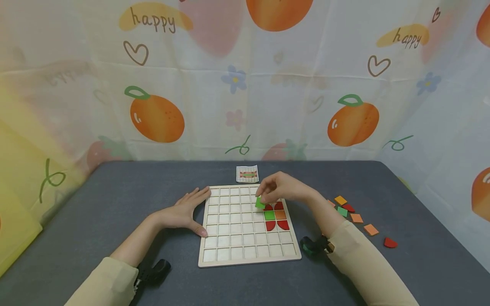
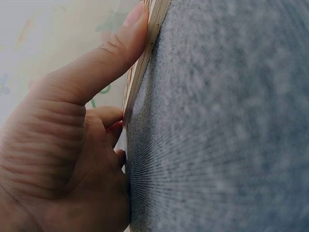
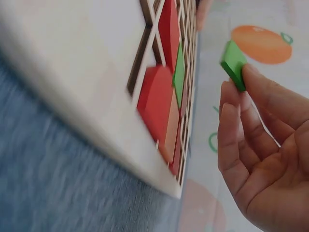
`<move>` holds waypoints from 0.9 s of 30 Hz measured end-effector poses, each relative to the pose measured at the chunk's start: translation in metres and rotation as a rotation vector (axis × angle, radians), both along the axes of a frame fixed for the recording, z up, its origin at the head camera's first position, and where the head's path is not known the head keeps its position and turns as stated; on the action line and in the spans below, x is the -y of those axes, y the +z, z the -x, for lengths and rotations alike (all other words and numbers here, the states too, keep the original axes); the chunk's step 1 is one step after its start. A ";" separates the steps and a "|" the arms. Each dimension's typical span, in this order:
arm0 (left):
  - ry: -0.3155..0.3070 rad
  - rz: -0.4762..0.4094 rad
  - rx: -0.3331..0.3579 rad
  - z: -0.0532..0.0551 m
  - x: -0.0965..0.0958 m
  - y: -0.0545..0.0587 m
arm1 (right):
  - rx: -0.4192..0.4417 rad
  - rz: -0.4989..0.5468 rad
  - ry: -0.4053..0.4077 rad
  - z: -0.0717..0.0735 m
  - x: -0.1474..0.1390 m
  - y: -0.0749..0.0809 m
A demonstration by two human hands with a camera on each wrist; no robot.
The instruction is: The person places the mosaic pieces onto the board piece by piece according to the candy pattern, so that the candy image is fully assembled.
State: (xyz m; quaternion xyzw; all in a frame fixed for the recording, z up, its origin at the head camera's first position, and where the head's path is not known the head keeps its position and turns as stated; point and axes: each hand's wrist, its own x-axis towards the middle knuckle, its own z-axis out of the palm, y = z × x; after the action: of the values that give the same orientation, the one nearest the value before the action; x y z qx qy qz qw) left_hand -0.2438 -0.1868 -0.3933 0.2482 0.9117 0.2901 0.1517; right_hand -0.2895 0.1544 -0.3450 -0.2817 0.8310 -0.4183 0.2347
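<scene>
A wooden grid board lies on the dark table. My left hand rests at its left edge with fingers spread; in the left wrist view the thumb touches the board's side. Over the right part of the grid, my right hand pinches a green square tile between thumb and fingertips. The right wrist view shows this tile raised off the board and tilted. Set in the cells at right are a green tile, an orange tile and several red rounded pieces.
Behind the board lies a small pattern card. Loose pieces are scattered to the right, beside and beyond my right forearm: a yellow-orange tile, a green tile, orange tiles and red pieces. A printed curtain hangs behind the table.
</scene>
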 end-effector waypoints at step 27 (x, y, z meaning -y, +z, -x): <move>0.003 -0.006 0.007 -0.001 -0.001 0.001 | -0.073 -0.189 0.116 -0.003 0.019 -0.008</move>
State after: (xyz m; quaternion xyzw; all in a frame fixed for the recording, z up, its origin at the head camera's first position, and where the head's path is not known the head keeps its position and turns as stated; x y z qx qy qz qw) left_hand -0.2431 -0.1861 -0.3920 0.2462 0.9106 0.2940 0.1539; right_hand -0.2863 0.1349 -0.3526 -0.3207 0.8571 -0.3133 0.2537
